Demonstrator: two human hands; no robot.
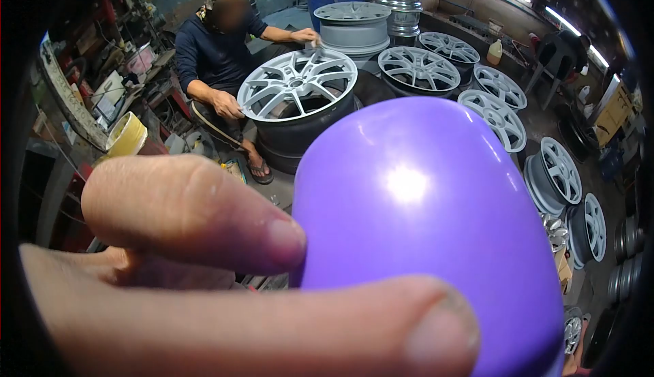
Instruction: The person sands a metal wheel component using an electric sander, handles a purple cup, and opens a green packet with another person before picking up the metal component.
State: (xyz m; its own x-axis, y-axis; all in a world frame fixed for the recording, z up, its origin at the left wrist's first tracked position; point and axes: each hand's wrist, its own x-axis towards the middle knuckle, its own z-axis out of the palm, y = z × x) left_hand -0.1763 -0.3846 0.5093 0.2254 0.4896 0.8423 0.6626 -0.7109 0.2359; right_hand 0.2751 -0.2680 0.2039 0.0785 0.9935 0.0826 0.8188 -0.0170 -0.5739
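A smooth, glossy purple object (422, 241) with a rounded top fills the lower middle of the head view, very near the camera, and a bright light reflects on it. My left hand (225, 275) comes in from the left with the thumb across the object's lower front and a bent finger at its left edge. The rest of that hand is out of frame or hidden. My right hand is not in view.
Behind, a seated person (221, 57) has both hands at a grey wheel rim (296, 83) on a black tyre. More rims (419, 69) stand at the right, with a plastic chair (558, 57) beyond. Cluttered shelves (102, 57) line the left.
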